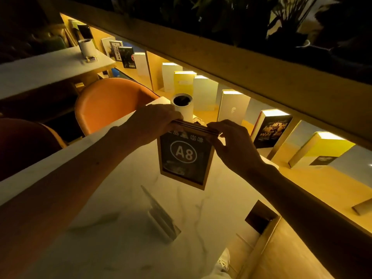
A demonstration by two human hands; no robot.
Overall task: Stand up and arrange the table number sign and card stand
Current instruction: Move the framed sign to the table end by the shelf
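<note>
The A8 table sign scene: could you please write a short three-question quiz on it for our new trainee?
1. True or false: both hands grip the table number sign at its top edge.
2. Which hand is nearer the white cup: A) left hand B) right hand?
3. Fill in: the clear card stand on the marble table is touched by ____ hand.

Key: 1 true; 2 A; 3 neither.
</note>
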